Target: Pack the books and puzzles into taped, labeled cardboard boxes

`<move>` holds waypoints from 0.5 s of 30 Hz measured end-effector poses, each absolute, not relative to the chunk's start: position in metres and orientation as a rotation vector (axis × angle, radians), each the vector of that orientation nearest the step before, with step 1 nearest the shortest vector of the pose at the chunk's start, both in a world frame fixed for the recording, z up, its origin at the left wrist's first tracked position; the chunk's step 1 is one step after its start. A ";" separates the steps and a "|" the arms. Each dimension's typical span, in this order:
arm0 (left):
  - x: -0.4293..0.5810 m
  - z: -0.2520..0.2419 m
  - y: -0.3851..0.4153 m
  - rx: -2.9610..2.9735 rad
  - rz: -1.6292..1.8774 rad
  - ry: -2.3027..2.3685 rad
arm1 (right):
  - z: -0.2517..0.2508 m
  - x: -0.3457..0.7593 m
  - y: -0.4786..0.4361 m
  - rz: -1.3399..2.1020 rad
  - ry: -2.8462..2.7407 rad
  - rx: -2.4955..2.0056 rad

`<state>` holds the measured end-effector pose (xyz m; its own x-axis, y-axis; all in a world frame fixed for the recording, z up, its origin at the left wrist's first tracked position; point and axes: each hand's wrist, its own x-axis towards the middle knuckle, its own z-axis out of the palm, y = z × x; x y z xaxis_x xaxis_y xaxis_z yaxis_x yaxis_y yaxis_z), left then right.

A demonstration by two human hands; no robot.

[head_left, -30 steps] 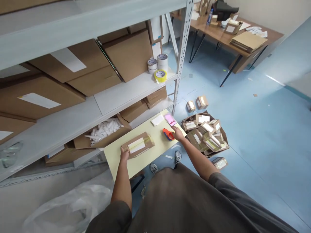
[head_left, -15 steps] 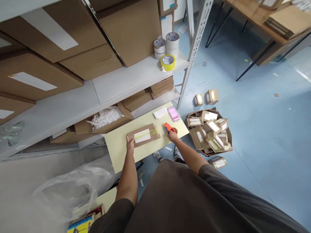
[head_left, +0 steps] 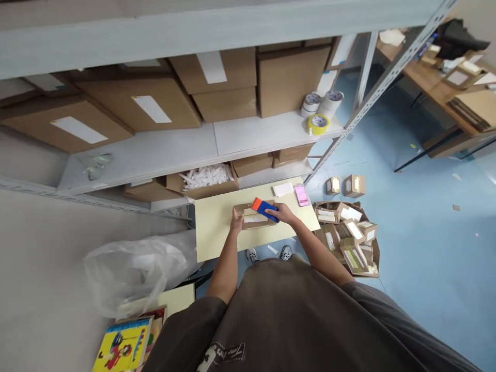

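On the pale surface (head_left: 217, 238) in front of you, your left hand (head_left: 236, 226) grips the left end of the box (head_left: 256, 221), its fingers curled over the edge and closed on it. Your right hand (head_left: 284, 213) has its fingers wrapped tight round the dispenser (head_left: 265, 207), which has an orange tip and a blue body. It lies across the box top, touching it or just above it; you cannot tell which from this view. Just beyond your right fingers, a white card (head_left: 282, 189) and a pink item (head_left: 301, 195) lie on the surface. To the right of those fingers, down on the floor (head_left: 418, 243), sits a heap of small boxes (head_left: 349, 232). Well beyond, tape rolls (head_left: 320, 106) stand on the shelf (head_left: 248, 137).
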<state>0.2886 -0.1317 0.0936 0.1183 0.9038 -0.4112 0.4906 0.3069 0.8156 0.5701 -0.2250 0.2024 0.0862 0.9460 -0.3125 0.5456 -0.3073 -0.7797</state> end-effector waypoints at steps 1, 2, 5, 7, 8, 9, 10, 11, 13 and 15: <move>0.287 0.098 -0.134 1.345 0.442 1.546 | 0.211 0.561 -0.213 1.100 -1.578 -1.913; 0.285 0.103 -0.137 1.354 0.395 1.573 | 0.218 0.552 -0.202 1.078 -1.694 -1.936; 0.281 0.114 -0.145 1.407 0.330 1.640 | 0.226 0.534 -0.181 1.057 -1.966 -1.999; 0.278 0.121 -0.150 1.459 0.374 1.662 | 0.224 0.530 -0.176 1.071 -2.060 -2.010; 0.276 0.124 -0.152 1.487 0.424 1.673 | 0.222 0.529 -0.176 1.069 -2.083 -2.012; 0.274 0.127 -0.153 1.506 0.484 1.684 | 0.220 0.530 -0.177 1.067 -2.092 -2.013; 0.273 0.129 -0.154 1.515 0.548 1.684 | 0.217 0.530 -0.178 1.069 -2.092 -2.010; 0.272 0.131 -0.155 1.509 0.607 1.661 | 0.215 0.532 -0.179 1.071 -2.085 -2.004; 0.274 0.135 -0.156 1.435 0.668 1.542 | 0.211 0.534 -0.182 1.063 -2.050 -1.993; 0.280 0.136 -0.155 1.284 0.652 1.381 | 0.209 0.537 -0.185 1.044 -1.990 -1.974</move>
<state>0.2800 -0.1549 0.1358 0.1730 0.9266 -0.3339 0.3313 0.2645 0.9057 0.5369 -0.1852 0.2090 -0.1224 0.9255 -0.3584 0.8212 -0.1084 -0.5603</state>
